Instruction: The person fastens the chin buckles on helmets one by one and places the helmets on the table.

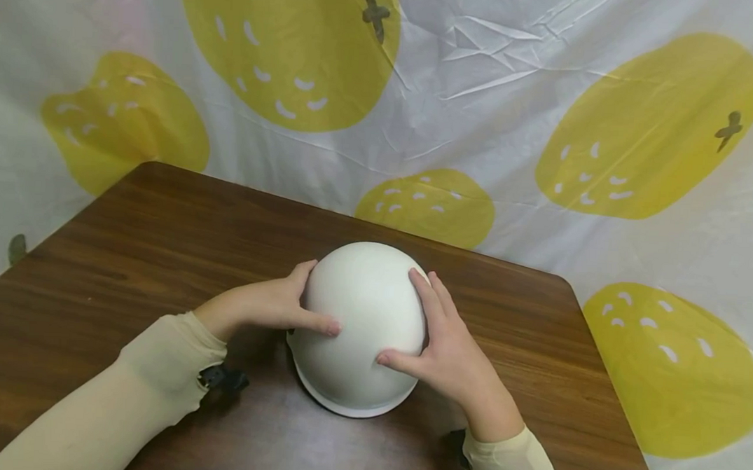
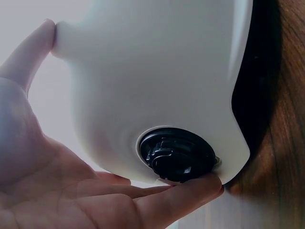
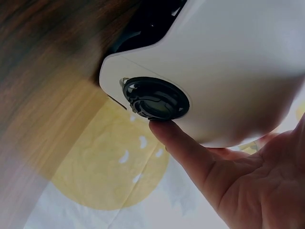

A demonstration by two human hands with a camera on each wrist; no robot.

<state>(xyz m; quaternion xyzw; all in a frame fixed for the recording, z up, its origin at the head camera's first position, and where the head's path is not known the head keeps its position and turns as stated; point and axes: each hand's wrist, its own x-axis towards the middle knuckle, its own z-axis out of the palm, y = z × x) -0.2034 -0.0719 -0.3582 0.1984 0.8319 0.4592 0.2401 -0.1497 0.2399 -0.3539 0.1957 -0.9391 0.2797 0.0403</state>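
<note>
A smooth white helmet (image 1: 363, 311) stands dome up at the middle of the brown table, its rim close over the wood. My left hand (image 1: 272, 304) holds its left side, thumb on the near face of the dome and fingers round the far side. On the right side my right hand (image 1: 450, 347) grips it, thumb also on the near face. In the left wrist view a fingertip lies along a round black side fitting (image 2: 177, 153). A matching black fitting (image 3: 156, 98) shows in the right wrist view, one fingertip right at its edge. Dark lining shows under the rim.
The dark wood-grain table (image 1: 181, 233) has rounded far corners. Behind it hangs a white cloth (image 1: 508, 114) printed with large yellow fruit shapes. Black wrist devices (image 1: 224, 379) sit under the cream sleeves.
</note>
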